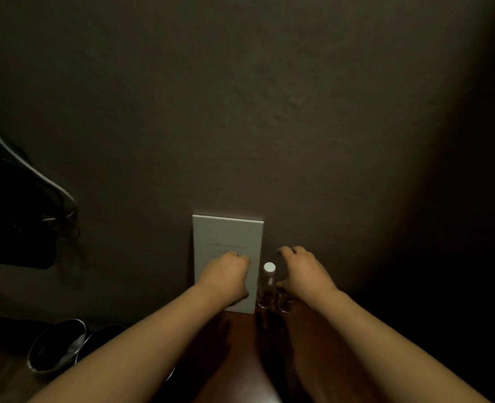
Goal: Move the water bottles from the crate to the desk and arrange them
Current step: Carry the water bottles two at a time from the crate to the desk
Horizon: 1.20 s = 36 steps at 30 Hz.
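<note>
Far left it's pretty murky: a dark shape with a pale cable (41, 174) hanging down the wall, and lower down a couple of shiny metal bowls (57, 346) on the floor. No crate anywhere in this view.

Moving in, the left hand (225, 279) sits in front of a white card (228, 237) propped against the wall at the back of the counter (240, 353). Its fingers (241, 257) are curled under into a loose fist, and I can't tell whether they're holding anything or just resting against the card.

Just right of the card stands a clear water bottle (267, 286) with a white cap (269, 267), upright on the counter and close to the wall. Nothing is gripping it.

Then the right hand (306, 274), right beside that bottle. Its fingers (287, 251) arc forward and the thumb tucks in low, and under the palm there's the bottom of a second bottle (285, 304). Looks like the hand is wrapped round that one, though its top is hidden so I wouldn't swear to it.

Handling guess: small plastic bottles, probably full, so moderately weighty and a bit squashy. Smooth sides can slip, and they're tall and narrow, so they'd tip easily. I'd hold them round the middle of the body rather than by the cap.
</note>
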Motion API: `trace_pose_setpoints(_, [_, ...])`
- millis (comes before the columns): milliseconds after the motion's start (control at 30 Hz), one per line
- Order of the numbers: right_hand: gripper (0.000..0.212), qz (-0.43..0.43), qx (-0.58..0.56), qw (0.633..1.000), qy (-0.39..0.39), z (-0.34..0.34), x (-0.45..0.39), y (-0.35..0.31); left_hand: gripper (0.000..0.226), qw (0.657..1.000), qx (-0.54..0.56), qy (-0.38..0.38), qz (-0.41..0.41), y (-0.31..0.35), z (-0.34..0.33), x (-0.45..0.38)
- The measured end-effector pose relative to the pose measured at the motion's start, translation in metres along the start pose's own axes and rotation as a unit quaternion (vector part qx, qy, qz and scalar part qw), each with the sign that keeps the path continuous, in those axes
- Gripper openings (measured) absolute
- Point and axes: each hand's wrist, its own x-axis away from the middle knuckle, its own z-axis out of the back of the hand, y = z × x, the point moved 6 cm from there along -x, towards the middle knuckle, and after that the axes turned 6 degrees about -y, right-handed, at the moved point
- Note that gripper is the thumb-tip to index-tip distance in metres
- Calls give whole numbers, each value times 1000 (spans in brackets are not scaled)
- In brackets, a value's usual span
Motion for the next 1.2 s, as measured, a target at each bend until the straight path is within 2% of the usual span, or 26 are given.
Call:
trace_pose_setpoints(100, [62, 22, 10, 999, -21, -1, 19, -41, 54, 1000, -9, 8, 9, -26, 12, 41])
trace_pose_setpoints(267, [73, 52, 35, 996, -71, -18, 44, -127, 45, 999, 22, -3, 43, -83, 27, 120])
trace_pose_setpoints(467, [47, 158, 90, 976, -120, -49, 75, -271, 53, 992, 22, -4, 125, -182, 30, 235])
trace_pose_setpoints(567, [54, 207, 101, 962, -144, -69, 95, -350, 52, 985, 10, 3, 174, -236, 29, 304])
trace_pose_setpoints(667, [64, 258, 105, 948, -156, -89, 120, -429, 50, 975, 12, 13, 223, -291, 30, 376])
trace_pose_setpoints(833, [66, 340, 116, 923, -136, -121, 158, -553, 45, 954, 27, 27, 296, -377, 33, 486])
trace_pose_setpoints(1200, [44, 475, 142, 852, -169, -196, 220, -763, 48, 900, 37, 47, 432, -508, 14, 678])
